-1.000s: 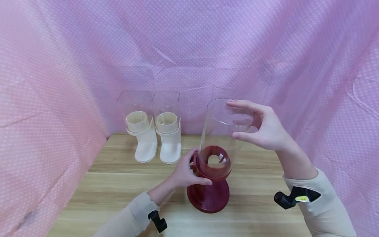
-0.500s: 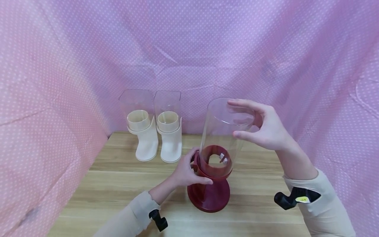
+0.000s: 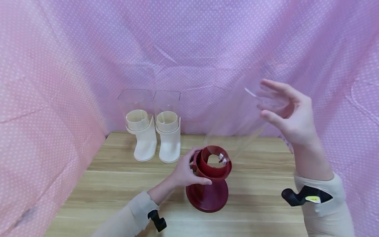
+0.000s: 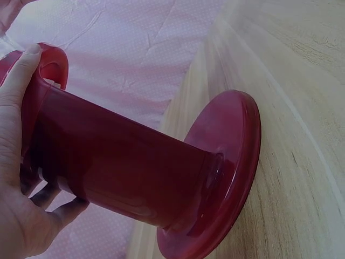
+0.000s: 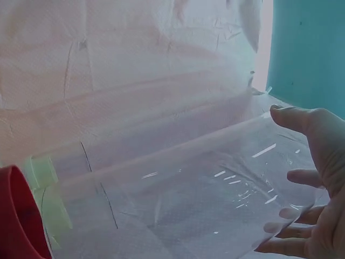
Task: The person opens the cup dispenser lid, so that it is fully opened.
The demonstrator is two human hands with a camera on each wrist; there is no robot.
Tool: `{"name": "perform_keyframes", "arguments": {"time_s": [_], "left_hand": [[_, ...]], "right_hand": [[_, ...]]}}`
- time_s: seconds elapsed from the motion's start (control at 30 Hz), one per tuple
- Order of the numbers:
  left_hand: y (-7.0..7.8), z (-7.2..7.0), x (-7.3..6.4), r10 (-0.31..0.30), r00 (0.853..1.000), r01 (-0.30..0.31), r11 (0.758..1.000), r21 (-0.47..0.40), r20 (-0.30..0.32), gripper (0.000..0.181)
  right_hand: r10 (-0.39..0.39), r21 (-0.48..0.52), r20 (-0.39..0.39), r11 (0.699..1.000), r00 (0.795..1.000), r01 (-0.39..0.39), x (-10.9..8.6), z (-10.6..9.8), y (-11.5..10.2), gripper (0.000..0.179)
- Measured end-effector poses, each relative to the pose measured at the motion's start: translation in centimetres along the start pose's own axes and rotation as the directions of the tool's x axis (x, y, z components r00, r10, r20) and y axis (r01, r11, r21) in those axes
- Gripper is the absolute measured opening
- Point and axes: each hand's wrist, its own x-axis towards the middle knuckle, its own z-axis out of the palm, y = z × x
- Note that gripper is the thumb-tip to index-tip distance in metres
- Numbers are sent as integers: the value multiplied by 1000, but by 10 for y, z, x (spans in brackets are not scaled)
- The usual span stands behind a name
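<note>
A dark red stand (image 3: 208, 196) with a round base and a ring-shaped top stands on the wooden table. My left hand (image 3: 184, 171) grips it just below the ring, with the thumb on the near side. In the left wrist view the fingers curl round the red column (image 4: 118, 156). My right hand (image 3: 297, 115) holds a clear cylinder (image 5: 194, 183) by its upper end, thumb and fingers on opposite sides. The cylinder leans to the right and is blurred in the head view. Its lower end is close to the red ring (image 3: 214, 169); whether they touch I cannot tell.
Two cream boot-shaped stands (image 3: 145, 143) with round collars stand side by side at the back left of the table (image 3: 118, 194). Clear angular containers (image 3: 167, 102) rise behind their collars. Pink dotted cloth (image 3: 189, 39) hangs behind and at both sides.
My right hand has moved up and to the right with the clear cylinder, which has come out of the red ring and tilted. The left hand keeps its grip on the stand.
</note>
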Motion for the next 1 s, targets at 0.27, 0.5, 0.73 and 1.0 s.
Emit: {"name": "perform_keyframes", "arguments": {"time_s": [0.27, 0.5, 0.73, 1.0], "left_hand": [[3, 0, -1, -23, 1000, 23, 1000, -17, 8, 102], [2, 0, -3, -45, 999, 45, 999, -13, 11, 101], [5, 2, -5, -50, 999, 50, 999, -21, 11, 99], [5, 4, -7, -29, 1000, 29, 999, -29, 10, 100]], "right_hand": [[-9, -84, -145, 996, 989, -3, 15, -19, 3, 62], [116, -342, -203, 922, 972, -182, 14, -36, 28, 63], [205, -645, -240, 697, 949, -314, 2, -47, 65, 69], [286, -720, -247, 586, 926, -373, -12, -47, 100, 72]]}}
